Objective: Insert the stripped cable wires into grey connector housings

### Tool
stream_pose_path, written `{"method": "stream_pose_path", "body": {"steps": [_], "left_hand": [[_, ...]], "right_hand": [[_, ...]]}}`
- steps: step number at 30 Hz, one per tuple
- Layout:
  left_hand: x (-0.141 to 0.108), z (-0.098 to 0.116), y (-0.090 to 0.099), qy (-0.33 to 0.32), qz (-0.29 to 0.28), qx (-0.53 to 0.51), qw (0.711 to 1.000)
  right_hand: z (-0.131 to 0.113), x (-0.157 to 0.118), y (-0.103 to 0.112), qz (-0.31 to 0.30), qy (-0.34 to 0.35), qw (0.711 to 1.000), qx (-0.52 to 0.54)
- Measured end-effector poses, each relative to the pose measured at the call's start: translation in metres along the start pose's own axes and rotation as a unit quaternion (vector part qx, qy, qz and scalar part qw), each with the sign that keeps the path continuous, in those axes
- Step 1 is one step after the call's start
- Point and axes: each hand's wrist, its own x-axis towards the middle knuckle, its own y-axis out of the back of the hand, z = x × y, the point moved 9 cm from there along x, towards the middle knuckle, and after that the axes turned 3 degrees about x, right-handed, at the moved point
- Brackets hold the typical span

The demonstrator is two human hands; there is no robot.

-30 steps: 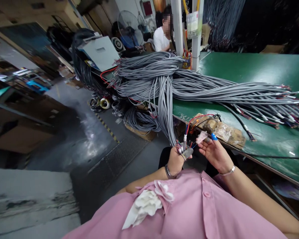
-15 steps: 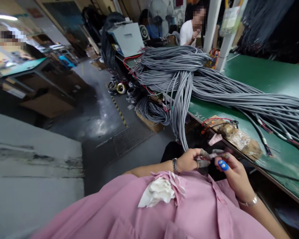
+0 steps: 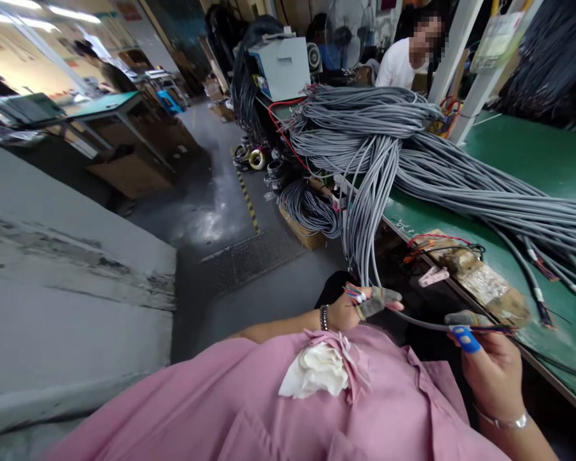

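Observation:
My left hand point(image 3: 348, 312), with grey finger covers, is closed around grey cable; a tuft of thin coloured wires point(image 3: 352, 293) pokes out above its knuckles. From there a single grey cable point(image 3: 425, 324) runs across to my right hand point(image 3: 496, 358). Its thumb, wrapped in a blue bandage point(image 3: 465, 339), and covered forefinger pinch the cable end, where dark and red wires point(image 3: 496, 330) stick out to the right. Behind my left hand, a bundle of grey cables point(image 3: 365, 218) hangs down off the table edge.
More grey cables point(image 3: 499, 186) lie piled along the green table point(image 3: 518, 144). At its edge sit a tape-wrapped block point(image 3: 494, 288) and a pink clip point(image 3: 433, 276). A box of coiled cable point(image 3: 312, 211) stands on the floor. A person in white point(image 3: 396, 64) is behind the table.
My hands have moved apart, the right one going right with the cable end, so a length of cable now shows between them. The whole view has shifted, with the surroundings now farther right.

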Motion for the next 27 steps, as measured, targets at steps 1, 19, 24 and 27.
{"method": "stream_pose_path", "body": {"steps": [1,19,24,27], "left_hand": [[-0.003,0.000,0.008,-0.002,0.020,-0.002,1.000],[0.038,-0.024,-0.013,0.020,0.011,0.166,0.986],[0.037,-0.036,0.000,0.055,0.049,0.155,0.985],[0.037,-0.041,0.004,0.067,0.050,0.173,0.981]], "right_hand": [[-0.005,0.002,0.002,0.010,0.009,1.000,-0.008],[0.019,0.017,-0.110,-0.141,-0.186,0.947,0.221],[0.011,0.016,-0.103,-0.148,-0.193,0.946,0.214],[0.012,0.024,-0.093,-0.105,-0.185,0.960,0.184]]}}
